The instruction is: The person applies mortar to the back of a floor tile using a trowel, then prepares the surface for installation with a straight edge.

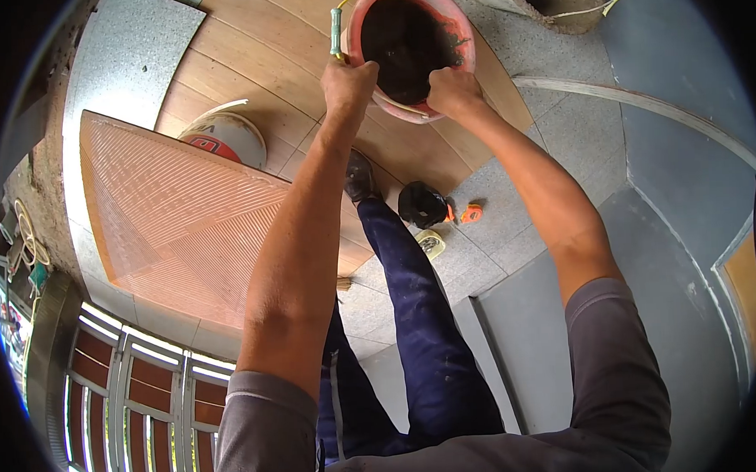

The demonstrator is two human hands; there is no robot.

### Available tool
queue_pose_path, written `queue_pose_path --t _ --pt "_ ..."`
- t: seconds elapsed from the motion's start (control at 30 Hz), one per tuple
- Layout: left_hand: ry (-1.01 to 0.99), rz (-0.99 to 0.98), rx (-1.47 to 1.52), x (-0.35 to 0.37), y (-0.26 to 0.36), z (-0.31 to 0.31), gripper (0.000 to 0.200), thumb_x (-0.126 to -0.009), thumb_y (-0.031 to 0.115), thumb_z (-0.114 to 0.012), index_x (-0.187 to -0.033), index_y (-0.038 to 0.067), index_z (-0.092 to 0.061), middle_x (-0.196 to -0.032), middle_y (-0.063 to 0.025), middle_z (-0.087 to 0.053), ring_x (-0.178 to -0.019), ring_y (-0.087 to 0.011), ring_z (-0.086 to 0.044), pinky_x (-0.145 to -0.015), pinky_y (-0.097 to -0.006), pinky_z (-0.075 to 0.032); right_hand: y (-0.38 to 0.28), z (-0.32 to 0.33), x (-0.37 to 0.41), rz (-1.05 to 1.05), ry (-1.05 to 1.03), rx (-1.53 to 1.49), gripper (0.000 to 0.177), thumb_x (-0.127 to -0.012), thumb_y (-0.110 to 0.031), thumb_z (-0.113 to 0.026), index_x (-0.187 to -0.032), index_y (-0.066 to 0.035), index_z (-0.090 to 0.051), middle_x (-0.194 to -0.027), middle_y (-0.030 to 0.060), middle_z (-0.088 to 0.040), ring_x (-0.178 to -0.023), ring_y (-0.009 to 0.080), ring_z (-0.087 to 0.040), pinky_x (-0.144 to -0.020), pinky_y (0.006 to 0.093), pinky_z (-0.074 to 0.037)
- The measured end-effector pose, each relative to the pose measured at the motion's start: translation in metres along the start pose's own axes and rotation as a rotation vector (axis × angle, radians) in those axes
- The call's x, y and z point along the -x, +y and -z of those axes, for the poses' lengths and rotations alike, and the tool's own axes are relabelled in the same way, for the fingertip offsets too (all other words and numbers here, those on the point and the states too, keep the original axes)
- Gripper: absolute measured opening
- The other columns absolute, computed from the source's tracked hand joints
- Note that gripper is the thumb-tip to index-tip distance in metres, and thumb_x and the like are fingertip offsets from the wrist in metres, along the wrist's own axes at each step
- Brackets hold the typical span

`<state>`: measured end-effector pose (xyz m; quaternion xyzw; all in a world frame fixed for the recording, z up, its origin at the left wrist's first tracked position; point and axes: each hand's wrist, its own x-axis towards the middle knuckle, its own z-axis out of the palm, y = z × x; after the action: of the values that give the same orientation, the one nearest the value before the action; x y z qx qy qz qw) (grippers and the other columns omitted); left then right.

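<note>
While left hand (pixel 349 80) and right hand (pixel 453 90) grip its rim, the bucket (pixel 470 48) tilts — mouth toward the wearer (dark fill (pixel 400 44)).

floor (pixel 557 130) grey tiles | on it: ribbed slab (pixel 169 218), white bucket (pixel 229 140), tape measure (pixel 471 214)

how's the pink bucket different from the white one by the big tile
The pink bucket is gripped at its rim by the left hand and right hand; the white bucket sits on the floor untouched. The pink bucket shows its open top, with dark material inside; the white bucket is partly hidden behind the ribbed tile and bears red lettering. Both are round.
</note>
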<state>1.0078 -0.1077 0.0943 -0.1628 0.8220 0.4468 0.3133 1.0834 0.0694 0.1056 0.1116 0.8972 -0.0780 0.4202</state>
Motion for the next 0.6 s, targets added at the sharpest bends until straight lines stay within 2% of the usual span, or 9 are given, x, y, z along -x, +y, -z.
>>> queue_pose_path --t 0.03,0.13,0.23,0.37,0.47,0.6 --pt "0.026 -0.06 -0.044 0.002 0.003 -0.002 0.035 -0.073 0.016 -0.07 -0.102 -0.003 -0.064 -0.088 -0.0174 -0.068 -0.066 -0.0241 -0.068 -0.059 -0.0357 -0.06 -0.003 0.003 0.007 -0.004 -0.01 -0.038 0.024 -0.081 -0.013 -0.061 -0.097 -0.002 -0.075 -0.1 0.0226 -0.071 -0.096 0.0358 -0.071 -0.084 0.0457 -0.056" --pt "-0.01 -0.031 -0.107 -0.006 0.01 -0.008 0.045 -0.073 0.019 -0.07 -0.112 -0.003 -0.06 -0.093 -0.0179 -0.067 -0.071 -0.024 -0.07 -0.064 -0.036 -0.064 -0.001 -0.001 0.005 0.021 -0.01 -0.144 0.024 -0.081 -0.015 -0.062 -0.098 -0.004 -0.075 -0.101 0.0226 -0.071 -0.098 0.0369 -0.07 -0.087 0.0458 -0.055" --pt "-0.26 0.138 -0.145 -0.013 0.021 0.0 0.048 -0.078 0.021 -0.07 -0.116 -0.004 -0.056 -0.092 -0.0169 -0.067 -0.075 -0.026 -0.071 -0.068 -0.0377 -0.066 -0.006 0.017 0.02 0.036 0.051 -0.204 0.024 -0.082 -0.017 -0.062 -0.099 -0.004 -0.074 -0.102 0.0217 -0.071 -0.099 0.0368 -0.069 -0.088 0.0452 -0.054" --pt "-0.376 0.228 0.036 -0.018 0.018 -0.006 0.046 -0.083 0.021 -0.067 -0.118 -0.006 -0.053 -0.097 -0.018 -0.065 -0.078 -0.0285 -0.071 -0.064 -0.0392 -0.066 -0.016 0.057 0.046 0.039 0.124 -0.104 0.026 -0.084 -0.016 -0.06 -0.103 -0.004 -0.072 -0.099 0.0205 -0.072 -0.097 0.0349 -0.07 -0.084 0.0438 -0.056" --pt "-0.376 0.26 0.023 -0.018 0.012 -0.01 0.041 -0.085 0.019 -0.066 -0.115 -0.006 -0.053 -0.099 -0.0184 -0.063 -0.079 -0.0301 -0.071 -0.063 -0.0404 -0.065 -0.012 0.039 0.03 0.061 0.391 0.116 0.026 -0.087 -0.014 -0.058 -0.109 -0.004 -0.067 -0.095 0.0178 -0.071 -0.09 0.0333 -0.07 -0.079 0.0434 -0.057" --pt "-0.34 0.241 0.022 -0.017 0.002 -0.003 0.038 -0.086 0.018 -0.065 -0.113 -0.007 -0.053 -0.096 -0.017 -0.062 -0.078 -0.0292 -0.069 -0.06 -0.0422 -0.065 0.004 0.025 -0.007 0.057 0.608 0.287 0.026 -0.089 -0.013 -0.055 -0.111 -0.003 -0.063 -0.091 0.0162 -0.069 -0.087 0.0329 -0.069 -0.077 0.0441 -0.058"
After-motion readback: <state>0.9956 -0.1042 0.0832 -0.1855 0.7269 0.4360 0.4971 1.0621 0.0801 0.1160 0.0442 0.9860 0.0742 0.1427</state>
